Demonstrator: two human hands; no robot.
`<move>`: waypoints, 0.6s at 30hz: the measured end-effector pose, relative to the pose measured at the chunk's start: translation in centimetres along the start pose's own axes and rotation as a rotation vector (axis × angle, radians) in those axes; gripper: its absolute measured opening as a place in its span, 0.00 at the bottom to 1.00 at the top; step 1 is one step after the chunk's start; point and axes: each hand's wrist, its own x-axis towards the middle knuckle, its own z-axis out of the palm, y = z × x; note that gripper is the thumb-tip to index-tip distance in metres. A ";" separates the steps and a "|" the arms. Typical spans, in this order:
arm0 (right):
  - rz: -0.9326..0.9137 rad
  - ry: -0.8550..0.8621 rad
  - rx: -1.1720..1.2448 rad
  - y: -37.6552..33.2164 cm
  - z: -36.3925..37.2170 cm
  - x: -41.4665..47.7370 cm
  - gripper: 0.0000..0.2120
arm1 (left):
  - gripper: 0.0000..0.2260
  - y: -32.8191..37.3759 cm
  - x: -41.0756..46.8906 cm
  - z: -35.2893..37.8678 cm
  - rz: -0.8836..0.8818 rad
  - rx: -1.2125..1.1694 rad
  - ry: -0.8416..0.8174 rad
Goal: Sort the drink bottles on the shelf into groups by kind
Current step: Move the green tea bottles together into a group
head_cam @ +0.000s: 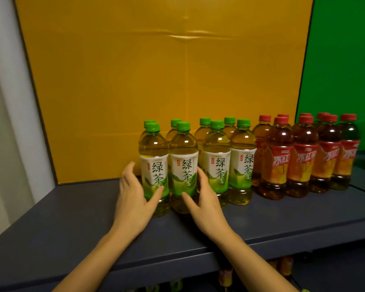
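Observation:
Several green tea bottles with green caps stand in two rows mid-shelf. To their right stand several iced red tea bottles [279, 157] with red caps. My left hand [133, 194] cups the leftmost front green tea bottle [154, 163], thumb on its label and fingers curved round its left side. My right hand [204, 201] wraps the second front green tea bottle [183, 163], with the thumb on its front and the fingers between it and the third front bottle [216, 163]. Both bottles stand upright on the shelf.
The dark grey shelf [72, 220] has bare room to the left of the bottles and along its front edge. A yellow board [156, 70] backs it, with a green panel [341, 70] at right. More bottles [226, 277] show on the shelf below.

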 end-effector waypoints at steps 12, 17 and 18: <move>-0.070 0.055 -0.385 3.5 -19.5 -3.0 0.18 | 0.14 11.4 -0.8 1.5 0.560 0.390 0.015; 0.043 0.121 -0.590 8.2 -30.7 -4.2 0.17 | 0.15 16.7 -0.5 8.1 0.631 0.374 -0.104; 0.067 0.132 -0.623 9.2 -32.9 -4.5 0.17 | 0.15 17.8 -0.5 9.6 0.639 0.366 -0.116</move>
